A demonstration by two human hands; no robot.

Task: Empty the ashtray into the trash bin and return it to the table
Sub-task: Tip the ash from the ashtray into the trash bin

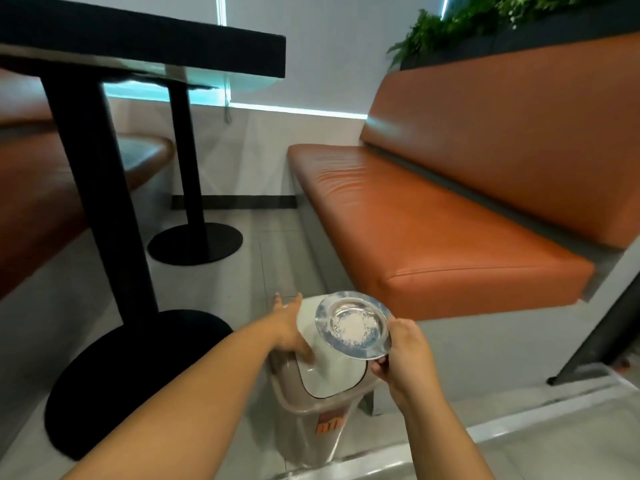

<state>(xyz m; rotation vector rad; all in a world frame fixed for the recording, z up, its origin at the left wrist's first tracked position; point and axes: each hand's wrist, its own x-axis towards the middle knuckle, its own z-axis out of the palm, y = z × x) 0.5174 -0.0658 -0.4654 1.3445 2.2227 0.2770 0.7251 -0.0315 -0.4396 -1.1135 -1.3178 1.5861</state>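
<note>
A round metal ashtray [353,326] with pale ash in its bowl is held over the trash bin, tilted slightly toward me. My right hand [403,358] grips its near right rim. The trash bin [311,424] is a taupe plastic bin with a white swing lid [325,368], standing on the floor by the bench corner. My left hand [291,329] rests on the left edge of the white lid, fingers spread against it. The black table [145,39] rises at the upper left, seen from below its top edge.
An orange bench seat [433,216] with a backrest runs along the right. Two black table pedestals with round bases [138,375] stand on the grey tiled floor at left. Another orange seat [34,202] is at far left. Plants [485,19] sit behind the bench.
</note>
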